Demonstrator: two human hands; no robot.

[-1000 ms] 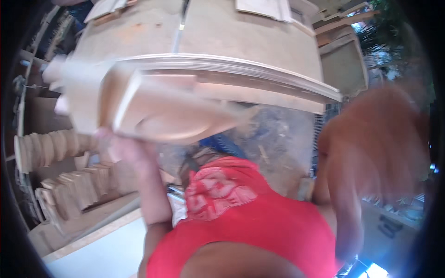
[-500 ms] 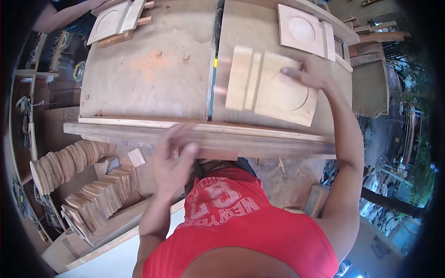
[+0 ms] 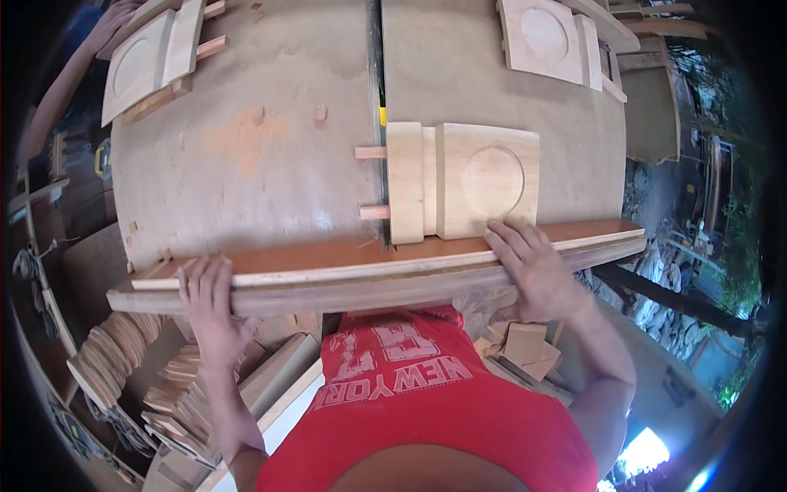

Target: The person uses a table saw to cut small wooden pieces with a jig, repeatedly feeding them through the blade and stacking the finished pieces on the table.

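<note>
My left hand (image 3: 215,307) curls its fingers over a long wooden rail (image 3: 328,283) along the near edge of the worktable. My right hand (image 3: 537,275) grips the same rail farther right, its fingertips reaching the near edge of a pale wooden panel (image 3: 484,221). That panel lies flat on the table, with a round shallow recess and a groove across it. Two short wooden pegs (image 3: 374,152) stick out from its left side. A reddish-brown strip (image 3: 320,252) shows between rail and tabletop.
A similar panel (image 3: 525,61) lies at the far right. At the far left, another person's hand (image 3: 115,20) is at a third panel (image 3: 135,78). Small wood blocks (image 3: 320,113) and orange dust are on the tabletop (image 3: 311,180). Stacked wooden pieces (image 3: 176,394) stand below left.
My right hand has set the grooved panel down on the table, let go, and come to the rail. My left hand has moved left onto the rail.
</note>
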